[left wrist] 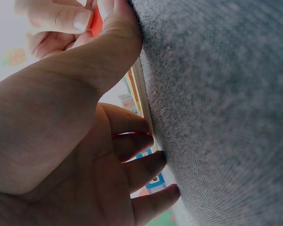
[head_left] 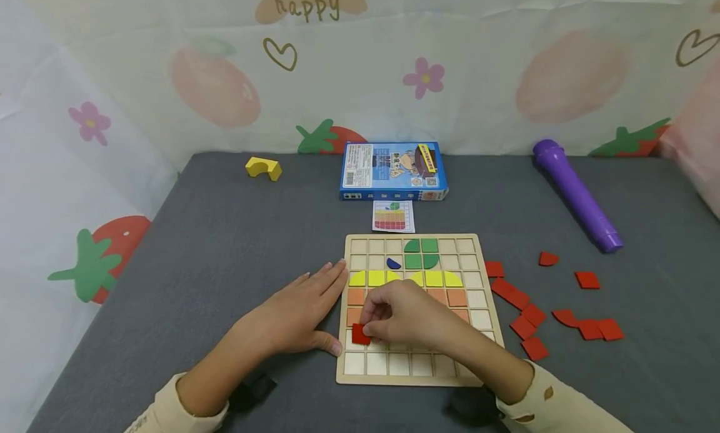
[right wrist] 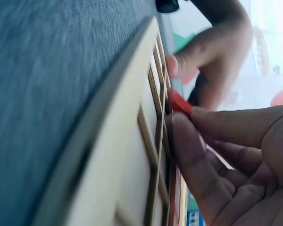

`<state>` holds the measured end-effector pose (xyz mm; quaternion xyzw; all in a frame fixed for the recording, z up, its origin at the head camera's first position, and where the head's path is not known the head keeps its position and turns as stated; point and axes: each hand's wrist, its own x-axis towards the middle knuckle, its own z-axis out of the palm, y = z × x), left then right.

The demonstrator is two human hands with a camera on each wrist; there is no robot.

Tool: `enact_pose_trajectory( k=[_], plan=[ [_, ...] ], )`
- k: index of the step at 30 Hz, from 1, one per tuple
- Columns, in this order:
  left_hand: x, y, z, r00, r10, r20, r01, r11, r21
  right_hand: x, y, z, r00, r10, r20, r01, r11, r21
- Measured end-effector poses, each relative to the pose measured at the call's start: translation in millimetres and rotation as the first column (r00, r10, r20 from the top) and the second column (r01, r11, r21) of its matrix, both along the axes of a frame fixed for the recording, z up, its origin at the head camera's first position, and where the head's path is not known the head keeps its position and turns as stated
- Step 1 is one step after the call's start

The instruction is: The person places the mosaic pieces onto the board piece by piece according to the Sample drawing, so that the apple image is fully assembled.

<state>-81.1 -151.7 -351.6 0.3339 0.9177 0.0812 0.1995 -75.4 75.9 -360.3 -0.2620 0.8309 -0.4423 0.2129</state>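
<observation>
A wooden grid board (head_left: 413, 381) lies flat on the table, with green, yellow and orange tiles in its upper rows and a dark blue piece (head_left: 394, 263) near the green ones. My right hand (head_left: 407, 314) pinches a red square tile (head_left: 361, 334) between thumb and finger, over the left end of the second row from the bottom. In the right wrist view the red tile (right wrist: 178, 101) is tilted against the grid. My left hand (head_left: 300, 311) rests on the table, fingers extended, its thumb and fingertips at the board's left edge. My right forearm hides part of the lower right cells.
Several loose red tiles (head_left: 588, 280) lie right of the board. Behind it are a pattern card (head_left: 392, 217) and a blue box (head_left: 394, 170). A yellow arch block (head_left: 263, 168) sits at back left, a purple microphone-shaped object (head_left: 577, 195) at back right.
</observation>
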Motion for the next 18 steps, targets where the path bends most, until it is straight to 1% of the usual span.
enact_pose_trajectory(
  k=[4,7,10,15,18],
  plan=[
    [0.1,-1.2,-0.5,1.000,-0.005,-0.002,0.005,1.000,0.012,5.1,-13,0.6,0.992,0.031,-0.120,-0.024,0.998,0.062],
    [-0.1,-1.6,-1.5,1.000,-0.008,-0.001,0.008,1.000,0.017,7.5,-19,2.2,0.984,0.051,-0.169,-0.035,0.995,0.095],
    [-0.3,-1.5,-1.4,1.000,-0.006,0.003,0.006,1.000,0.013,9.0,-20,3.7,0.972,0.067,-0.227,-0.036,0.990,0.139],
    [-0.5,-1.2,-1.2,1.000,-0.004,0.006,0.004,1.000,0.004,10.9,-20,4.4,0.955,0.096,-0.280,-0.046,0.982,0.183],
    [-0.7,-1.1,-1.3,1.000,-0.005,0.003,0.005,1.000,0.005,11.0,-16,5.5,0.959,0.099,-0.265,-0.055,0.984,0.167]
  ],
)
